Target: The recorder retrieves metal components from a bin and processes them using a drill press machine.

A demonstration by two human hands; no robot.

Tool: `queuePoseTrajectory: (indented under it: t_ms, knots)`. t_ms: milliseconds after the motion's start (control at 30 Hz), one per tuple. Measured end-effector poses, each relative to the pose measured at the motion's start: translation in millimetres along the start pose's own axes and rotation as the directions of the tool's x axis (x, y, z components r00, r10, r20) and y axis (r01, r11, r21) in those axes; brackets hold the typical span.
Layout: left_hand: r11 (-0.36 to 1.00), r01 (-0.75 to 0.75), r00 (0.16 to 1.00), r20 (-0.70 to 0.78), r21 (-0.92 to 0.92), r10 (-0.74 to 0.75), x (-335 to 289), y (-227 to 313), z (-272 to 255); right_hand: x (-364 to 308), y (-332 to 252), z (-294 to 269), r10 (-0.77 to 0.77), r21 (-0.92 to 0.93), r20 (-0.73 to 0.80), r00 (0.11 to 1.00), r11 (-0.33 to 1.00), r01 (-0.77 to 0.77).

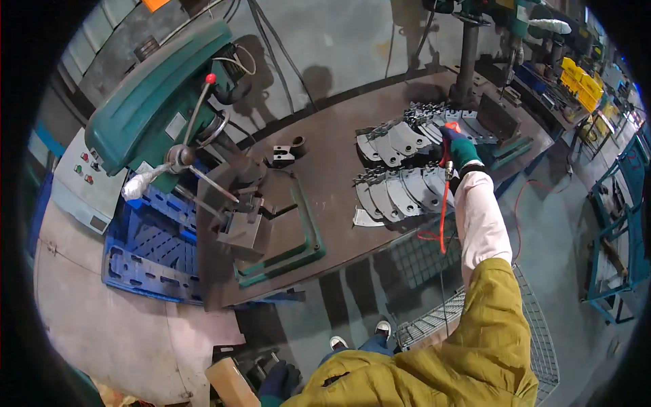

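Grey control box (83, 182) is sitting at far left, then a green drill press (163, 102) beside a slotted blue plastic crate (152, 271). Its vise (245, 230) is sitting at the left end of the brown bench (332, 149); grey wall (346, 47) is running behind. Two overlapping rows of curved grey plates (390, 193) are filling the right part; blue rack (620, 224) is standing on the floor at far right. My left hand (278, 381) is hanging low near a cardboard box (232, 383); can't tell if its fingers are closed. Plates are lying with long axes slanting back-to-front, holed ends facing me. My right hand (462, 148) is clamping a red hose-fed tool (452, 126) over the plates' right part, long axis running roughly away from me, hose (444, 220) end pointing my way; glove is hiding most of it.
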State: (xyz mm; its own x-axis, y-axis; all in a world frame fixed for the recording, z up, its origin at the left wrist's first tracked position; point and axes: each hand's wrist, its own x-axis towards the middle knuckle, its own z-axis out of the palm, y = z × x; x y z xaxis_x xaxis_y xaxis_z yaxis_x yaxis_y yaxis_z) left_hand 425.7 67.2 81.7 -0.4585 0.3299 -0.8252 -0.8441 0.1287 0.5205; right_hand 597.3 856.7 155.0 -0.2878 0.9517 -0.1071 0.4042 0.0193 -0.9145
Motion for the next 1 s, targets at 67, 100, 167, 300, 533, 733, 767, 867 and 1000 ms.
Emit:
queuePoseTrajectory:
  t_ms: [67,100,167,300,533,733,767,867,1000]
  knots:
    - [0.999,-0.001,1.000,0.004,-0.044,0.001,0.4,0.0,-1.0,5.2,8.9,8.2,0.186,0.297,0.021,0.982,0.937,-0.183]
    - [0.996,-0.003,1.000,-0.005,-0.086,0.003,-2.9,-3.9,-3.0,-1.6,3.7,13.2,0.118,0.354,0.068,0.991,0.926,-0.134]
    - [0.985,-0.015,0.999,-0.047,-0.170,0.007,-3.8,-5.8,-3.9,-16.4,-6.0,15.9,-0.062,0.296,0.001,0.998,0.953,0.059]
    - [0.997,0.069,0.996,-0.059,-0.038,-0.071,-45.0,24.6,39.2,-83.5,5.4,49.9,0.011,0.470,0.240,0.971,0.874,-0.126]
    - [0.990,-0.018,0.993,0.112,-0.139,0.033,9.5,-2.3,-48.0,-189.9,141.5,60.4,0.218,0.867,-0.283,0.934,0.474,0.152]
    - [0.882,-0.348,0.937,0.144,0.317,0.318,-41.3,32.6,18.7,-320.5,229.9,106.1,0.382,0.856,0.103,0.918,0.436,-0.277]
    - [0.647,-0.553,0.830,0.276,0.526,0.485,-24.0,23.9,-2.7,-333.6,231.9,129.9,0.319,0.769,0.233,0.919,0.518,-0.375]
    - [0.361,-0.593,0.768,0.371,0.720,0.522,28.1,18.5,-54.9,-370.0,174.1,183.0,0.343,0.657,0.317,0.884,0.593,-0.465]
    - [0.319,-0.618,0.753,0.425,0.718,0.502,10.6,39.1,-46.0,-368.3,109.5,181.4,0.428,0.669,0.247,0.869,0.574,-0.472]
